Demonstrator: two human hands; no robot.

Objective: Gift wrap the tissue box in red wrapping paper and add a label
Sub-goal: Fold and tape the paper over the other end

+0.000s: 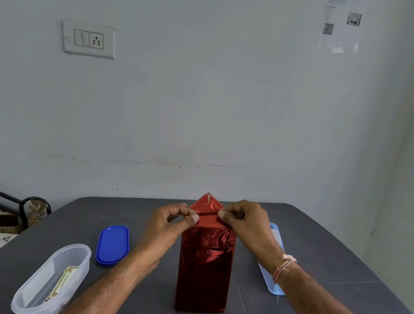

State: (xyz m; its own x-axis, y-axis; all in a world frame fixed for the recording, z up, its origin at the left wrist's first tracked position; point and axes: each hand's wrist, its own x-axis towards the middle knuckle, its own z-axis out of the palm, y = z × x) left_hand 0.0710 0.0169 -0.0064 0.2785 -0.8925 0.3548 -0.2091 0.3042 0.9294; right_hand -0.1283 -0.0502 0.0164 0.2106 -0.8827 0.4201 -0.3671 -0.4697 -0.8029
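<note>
Your left hand (169, 225) and right hand (241, 222) each pinch the folded top flap of the red-wrapped tissue box (204, 263), which stands upright mid-table (319, 243). A blue lid (112, 245) and clear container (50, 281) lie left; your right wrist partly hides a light-blue tray (271, 277).

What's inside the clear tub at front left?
The clear tub holds a flat, pale printed card leaning along its wall. The frosted plastic blurs its print, and anything beneath it cannot be seen.
</note>
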